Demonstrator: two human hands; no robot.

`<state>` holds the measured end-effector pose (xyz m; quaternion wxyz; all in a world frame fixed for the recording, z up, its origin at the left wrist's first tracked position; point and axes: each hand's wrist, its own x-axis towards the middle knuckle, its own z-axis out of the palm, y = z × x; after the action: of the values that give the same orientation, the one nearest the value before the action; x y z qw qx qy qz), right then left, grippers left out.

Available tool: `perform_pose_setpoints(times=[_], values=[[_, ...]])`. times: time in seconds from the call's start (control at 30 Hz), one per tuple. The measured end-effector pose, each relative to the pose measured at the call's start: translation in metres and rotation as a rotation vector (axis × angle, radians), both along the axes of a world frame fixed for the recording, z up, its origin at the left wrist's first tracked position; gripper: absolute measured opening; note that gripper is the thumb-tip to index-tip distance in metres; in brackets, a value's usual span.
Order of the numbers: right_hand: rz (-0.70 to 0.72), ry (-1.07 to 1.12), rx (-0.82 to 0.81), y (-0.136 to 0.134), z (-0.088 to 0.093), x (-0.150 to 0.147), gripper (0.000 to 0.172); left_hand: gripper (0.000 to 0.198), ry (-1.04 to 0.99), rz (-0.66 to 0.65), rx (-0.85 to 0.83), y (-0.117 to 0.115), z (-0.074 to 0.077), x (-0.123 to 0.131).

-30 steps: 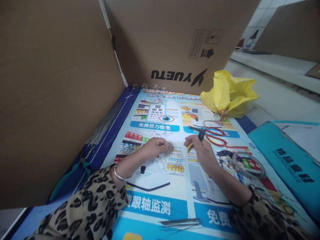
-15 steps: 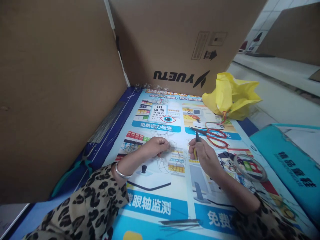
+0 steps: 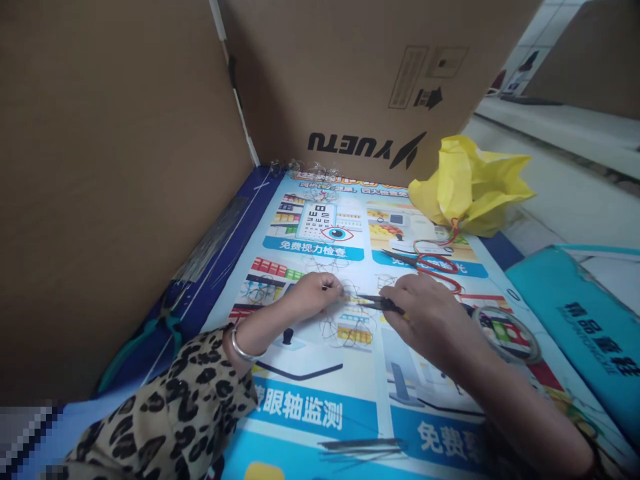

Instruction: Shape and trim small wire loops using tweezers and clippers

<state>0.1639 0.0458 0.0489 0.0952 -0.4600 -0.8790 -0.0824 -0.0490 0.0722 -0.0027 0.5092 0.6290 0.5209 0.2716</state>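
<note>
My left hand (image 3: 317, 295) is closed in a pinch on thin wire, beside a loose tangle of bent wire loops (image 3: 347, 330) over the printed poster. My right hand (image 3: 427, 313) grips small pliers (image 3: 377, 303) with dark jaws; their handles are mostly hidden in my palm. The jaws are slightly parted and point left, a short way from my left fingertips. Just beyond my right hand lie scissors (image 3: 437, 265) with red handles. A round coil of wire (image 3: 533, 343) sits to the right of my right forearm.
Cardboard panels (image 3: 370, 80) stand at the back and left. A yellow bag (image 3: 457, 187) and a teal box (image 3: 575, 320) are on the right. Teal-handled pliers (image 3: 173, 327) and straight wires (image 3: 210, 240) lie left, more cut wires (image 3: 363, 445) in front. Small wire pieces (image 3: 315, 170) line the back.
My right hand has turned so that the pliers, upright before, point left towards my left fingers, with their jaws now parted. My left hand has stayed nearly in place.
</note>
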Motion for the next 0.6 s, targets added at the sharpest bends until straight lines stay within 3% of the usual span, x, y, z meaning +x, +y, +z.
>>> perform_pose_setpoints(times=[0.13,0.33,0.6], values=[[-0.028,0.061,0.034,0.005,-0.002,0.011,0.028,0.021,0.003,0.001,-0.024,0.0,-0.001,0.0],[-0.047,-0.214,0.166,-0.004,0.002,0.0,0.014,0.017,0.02,-0.009,0.034,-0.002,0.001,0.003],[-0.11,-0.232,0.263,-0.004,-0.011,-0.007,0.012,0.018,0.053,-0.012,0.08,-0.006,0.007,0.007]])
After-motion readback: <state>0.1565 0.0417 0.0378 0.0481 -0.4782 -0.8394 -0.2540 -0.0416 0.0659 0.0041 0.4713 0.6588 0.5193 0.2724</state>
